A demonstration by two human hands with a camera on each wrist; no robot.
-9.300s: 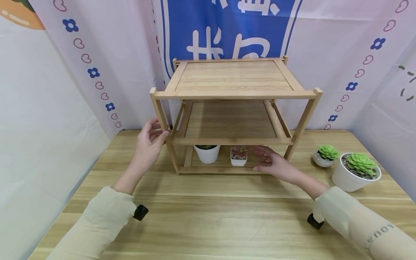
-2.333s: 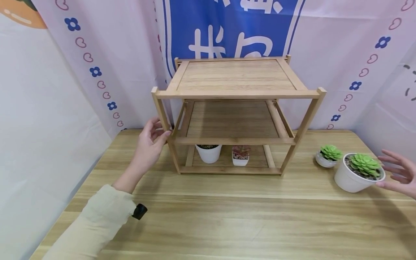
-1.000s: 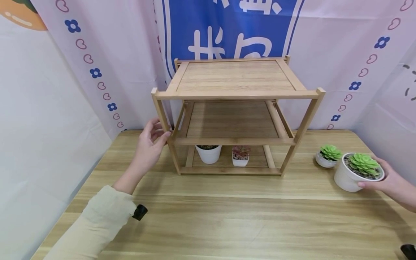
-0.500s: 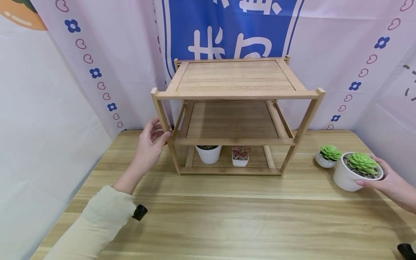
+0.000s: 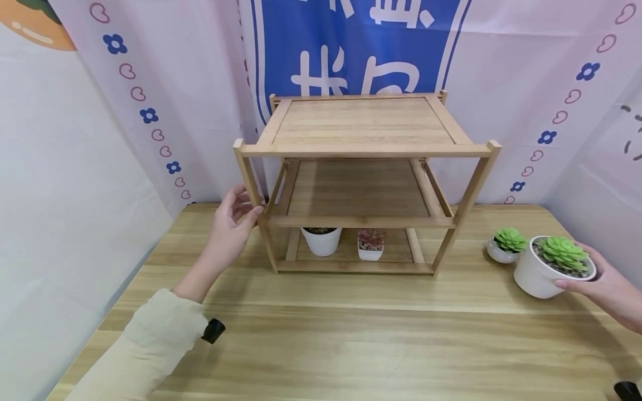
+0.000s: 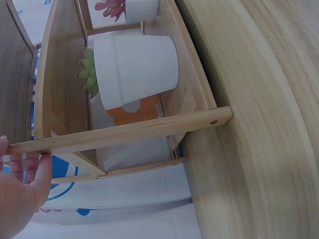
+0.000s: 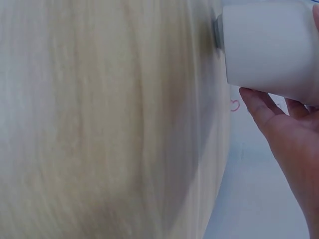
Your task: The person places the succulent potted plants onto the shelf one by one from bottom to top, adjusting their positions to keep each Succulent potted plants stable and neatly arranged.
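My left hand (image 5: 232, 225) pinches the front left post (image 6: 124, 134) of a three-tier wooden shelf (image 5: 361, 150), thumb in front and fingers behind. Over at the right, my right hand (image 5: 604, 284) holds a large white pot (image 5: 534, 277) with a green succulent (image 5: 564, 253), the thumb on its near side. In the right wrist view this pot (image 7: 269, 47) shows close to the table, fingers (image 7: 256, 102) along its side. Just left of it stands a small white bowl-shaped pot (image 5: 500, 255) with another green succulent (image 5: 510, 239).
On the shelf's bottom tier sit a white pot (image 5: 322, 243) with a plant and a small white pot (image 5: 370, 254) with a red succulent (image 5: 371, 238). The middle tier partly hides both. Behind the wooden table (image 5: 321, 345) hangs a printed cloth (image 5: 351, 50).
My right hand left the bottom tier beside the red succulent, came open to the large pot, then took hold of it. Lately the pot has barely shifted. My left hand stays on the post.
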